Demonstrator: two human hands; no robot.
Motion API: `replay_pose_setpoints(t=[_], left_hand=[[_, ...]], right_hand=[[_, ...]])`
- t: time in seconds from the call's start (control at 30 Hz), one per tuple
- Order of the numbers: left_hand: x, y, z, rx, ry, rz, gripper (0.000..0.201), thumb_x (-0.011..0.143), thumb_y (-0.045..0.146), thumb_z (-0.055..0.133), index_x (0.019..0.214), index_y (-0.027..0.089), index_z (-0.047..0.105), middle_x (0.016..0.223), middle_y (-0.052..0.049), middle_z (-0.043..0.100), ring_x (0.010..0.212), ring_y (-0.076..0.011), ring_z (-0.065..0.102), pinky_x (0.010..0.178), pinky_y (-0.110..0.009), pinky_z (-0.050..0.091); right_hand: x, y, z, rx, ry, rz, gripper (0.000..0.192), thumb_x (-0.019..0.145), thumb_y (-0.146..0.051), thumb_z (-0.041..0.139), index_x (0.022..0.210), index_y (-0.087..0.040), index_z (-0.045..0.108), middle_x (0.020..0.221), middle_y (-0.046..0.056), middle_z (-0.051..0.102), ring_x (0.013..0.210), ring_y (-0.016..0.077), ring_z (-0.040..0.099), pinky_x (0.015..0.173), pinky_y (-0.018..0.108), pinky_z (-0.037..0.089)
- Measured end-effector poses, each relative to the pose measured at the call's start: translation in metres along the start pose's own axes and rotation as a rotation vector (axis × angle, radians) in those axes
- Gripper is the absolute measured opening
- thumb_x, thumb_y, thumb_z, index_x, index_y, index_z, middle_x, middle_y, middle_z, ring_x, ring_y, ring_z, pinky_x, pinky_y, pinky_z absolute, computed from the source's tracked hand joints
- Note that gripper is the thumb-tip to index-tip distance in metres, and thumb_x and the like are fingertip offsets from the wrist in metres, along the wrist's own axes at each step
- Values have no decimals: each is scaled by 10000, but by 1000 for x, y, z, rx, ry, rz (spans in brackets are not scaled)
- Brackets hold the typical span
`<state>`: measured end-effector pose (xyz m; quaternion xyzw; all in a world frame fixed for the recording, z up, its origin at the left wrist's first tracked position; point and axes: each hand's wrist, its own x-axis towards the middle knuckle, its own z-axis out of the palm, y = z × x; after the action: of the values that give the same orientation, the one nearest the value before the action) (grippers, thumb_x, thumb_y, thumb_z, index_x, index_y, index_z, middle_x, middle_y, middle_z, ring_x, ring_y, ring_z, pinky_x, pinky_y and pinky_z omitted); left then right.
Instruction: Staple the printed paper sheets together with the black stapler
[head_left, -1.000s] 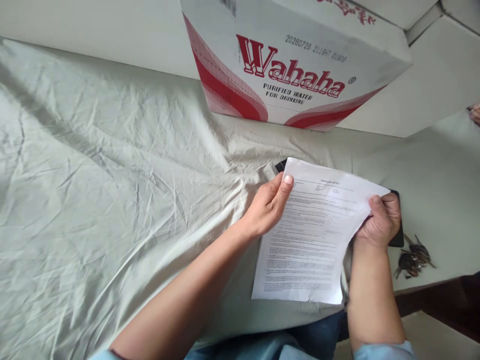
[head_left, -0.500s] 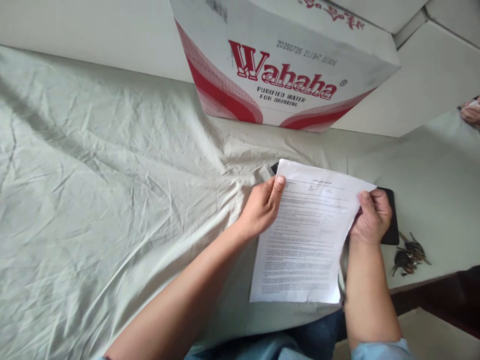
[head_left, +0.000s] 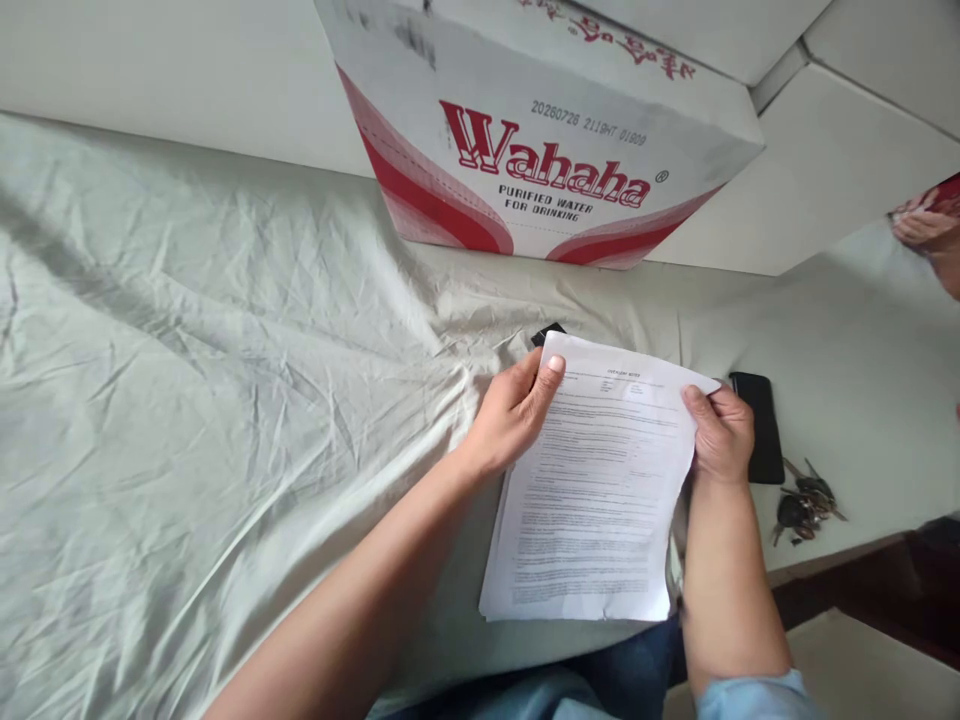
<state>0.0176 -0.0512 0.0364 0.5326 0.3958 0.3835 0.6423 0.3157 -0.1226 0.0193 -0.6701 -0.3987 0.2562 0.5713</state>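
Note:
A small stack of printed paper sheets [head_left: 592, 500] is held up between my two hands, its text facing me. My left hand [head_left: 517, 405] is closed on the upper left edge, thumb on top of the print. At the upper right corner my right hand [head_left: 720, 430] pinches the sheets, thumb in front and fingers behind. The lower edges fan slightly apart, so more than one sheet shows. Behind the top left corner a small black object [head_left: 547, 333] is mostly hidden.
A Wahaha water carton [head_left: 547, 180] stands at the back against white panels. Right of my right hand lie a black phone [head_left: 757, 430] and a bunch of keys [head_left: 810, 505]. Wrinkled pale cloth [head_left: 187, 380] covers the surface. Another person's hand [head_left: 926, 222] shows at the far right.
The view has shifted slightly, so the carton, phone and keys sit further left. The sheets have slipped apart a little at the lower left. Both hands keep their hold.

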Motion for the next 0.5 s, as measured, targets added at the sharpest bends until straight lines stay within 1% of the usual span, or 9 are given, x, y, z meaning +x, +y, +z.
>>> replay_pose_setpoints(t=[0.07,0.17,0.27,0.37,0.43,0.5], left_hand=[[1,-1,-2,2,3,-10,586,1119,781,554,921,229,579,848,-25,630,797,-194,582,727,-312,469],[4,-4,-3,26,-8,-8,564,1145,726,524,870,233,534,799,-4,555,742,-166,512,706,-309,436],[5,-7,-4,84,6,4,577,1146,729,514,839,241,496,773,11,493,716,-155,456,696,-316,409],[6,-8,-5,103,18,1,614,1128,777,510,821,247,473,747,22,440,693,-148,406,675,-319,381],[6,-9,-5,105,20,-7,637,1113,802,519,807,246,468,735,21,436,688,-146,400,660,-317,363],[5,-9,-4,78,15,-25,642,1103,811,535,808,243,485,735,11,470,694,-151,428,647,-311,360]], right_hand=[[0,-2,-2,-6,-47,5,490,777,-635,1041,803,-216,789,693,-23,684,590,129,569,558,266,438],[-1,-3,-1,22,-67,54,487,750,-622,1063,791,-224,785,684,-26,678,581,123,569,548,255,434],[-1,-1,2,72,-96,118,488,753,-664,1046,838,-244,812,729,-8,742,629,165,665,595,283,524],[-1,1,4,89,-176,163,493,771,-701,1017,868,-258,823,772,17,801,723,231,762,677,340,611],[-1,1,4,79,-200,183,482,775,-692,1018,891,-259,840,792,26,827,760,257,791,712,367,638],[-2,1,3,71,-192,197,463,770,-666,1034,916,-260,865,802,22,843,752,254,796,712,366,641]])
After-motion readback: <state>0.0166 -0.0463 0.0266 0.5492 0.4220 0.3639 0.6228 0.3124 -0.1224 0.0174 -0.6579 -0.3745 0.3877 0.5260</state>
